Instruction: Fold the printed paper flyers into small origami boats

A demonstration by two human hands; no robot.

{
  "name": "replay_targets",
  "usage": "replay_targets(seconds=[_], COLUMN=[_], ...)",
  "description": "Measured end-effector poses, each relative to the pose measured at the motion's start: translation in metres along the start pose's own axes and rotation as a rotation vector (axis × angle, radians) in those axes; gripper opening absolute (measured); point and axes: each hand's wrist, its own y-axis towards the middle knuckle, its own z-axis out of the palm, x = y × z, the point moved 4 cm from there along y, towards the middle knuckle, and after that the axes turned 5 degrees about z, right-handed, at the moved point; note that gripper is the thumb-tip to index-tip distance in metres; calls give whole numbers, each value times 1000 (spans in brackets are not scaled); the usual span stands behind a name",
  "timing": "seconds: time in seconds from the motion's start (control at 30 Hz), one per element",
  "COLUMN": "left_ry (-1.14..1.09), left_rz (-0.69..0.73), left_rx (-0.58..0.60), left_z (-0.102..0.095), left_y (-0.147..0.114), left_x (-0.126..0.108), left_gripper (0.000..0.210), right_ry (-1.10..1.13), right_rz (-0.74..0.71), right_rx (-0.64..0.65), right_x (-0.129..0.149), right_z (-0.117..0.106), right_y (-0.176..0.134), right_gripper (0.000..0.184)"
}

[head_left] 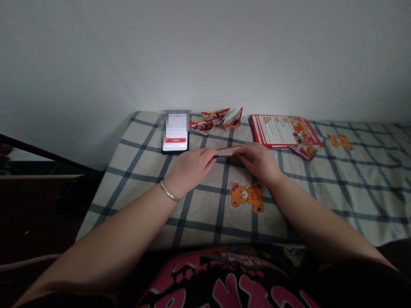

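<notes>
My left hand [195, 167] pinches the left end of a red-and-white piece of printed paper [227, 151]. At the other end, the fingers of my right hand [258, 161] are closed on the same paper. It is held just above the checked cloth and seen nearly edge-on, so its print cannot be read. A silver bangle [169, 191] circles my left wrist. Just beyond my hands stand folded red-and-white papers [205, 125], bent into angled shapes. To their right lies a stack of red-and-white printed sheets [272, 130], with a small red packet [303, 151] at its near edge.
A phone [176, 132] with a lit screen lies at the back left. The checked cloth [199, 214] with bear prints covers the surface, which meets a pale wall [224, 55] behind. On the left, the surface's edge drops to a dark area.
</notes>
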Motion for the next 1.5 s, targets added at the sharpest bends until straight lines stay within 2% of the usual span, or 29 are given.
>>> replay_targets(seconds=[0.17, 0.4, 0.57, 0.67, 0.8, 0.9, 1.0, 1.07, 1.17, 1.23, 1.3, 1.4, 1.5], left_ry=[41, 11, -4, -38, -46, -23, -22, -29, -26, -40, -80, -119, -114], left_rz=[67, 201, 369, 416, 412, 394, 375, 350, 318, 290, 255, 197, 140], left_rx=[-31, -242, -225, -202, -187, -145, -109, -124, -158, -177, -213, -308, -402], left_z=[-3, -16, -16, -11, -7, -7, -9, -11, -13, -14, -16, -21, -26], left_y=[2, 2, 4, 5, 4, 3, 4, 5, 6, 6, 4, 0, -3], left_x=[-3, -8, -18, -19, -17, -16, -16, -16, -16, -16, -15, -13, -10], left_gripper=[11, 10, 16, 18, 19, 18, 18, 19, 17, 13, 11, 38, 60], right_ry=[-5, 110, 87, 123, 118, 86, 54, 72, 38, -14, -43, 29, 207], right_rz=[-35, -32, 30, 67, 101, 86, 24, -49, -143, -169, -171, -125, 85], right_rx=[-51, -121, -94, -74, -48, -82, -90, 14, 128, 126, 68, -32, -113], right_x=[2, 2, -7, -11, -13, -6, 7, 17, 29, 33, 34, 29, 12], right_z=[-5, -8, -2, 2, 5, -1, -8, -7, -1, 2, 0, -5, -8], right_y=[0, 1, 2, 2, 2, 2, 1, 0, -2, -2, -2, -5, -7], right_gripper=[13, 22, 28, 30, 38, 40, 28, 20, 30, 21, 13, 10, 8])
